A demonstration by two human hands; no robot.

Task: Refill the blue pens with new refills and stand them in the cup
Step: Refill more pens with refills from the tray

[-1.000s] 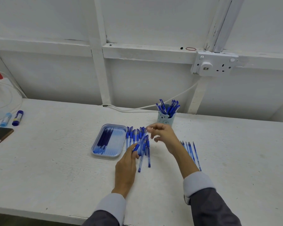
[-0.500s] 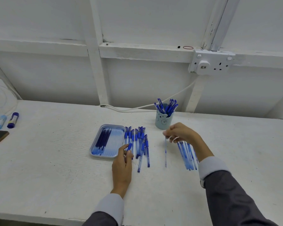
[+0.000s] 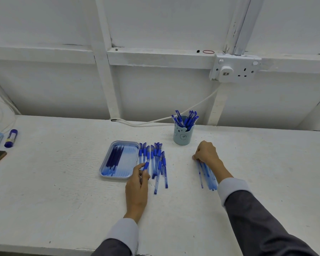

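I see left hand [image 3: 137, 185] pinching blue clear-barrelled plastic pen [image 3: 146, 165] beside pale-blue rectangular tray [image 3: 130, 154] | right hand [image 3: 207, 154] curled over loose thin blue refills [image 3: 206, 175], grip unclear to me

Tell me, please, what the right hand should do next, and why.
Probably move the right hand across to the tray for a new refill: the left hand holds a pen, while the right only touches the loose refills.
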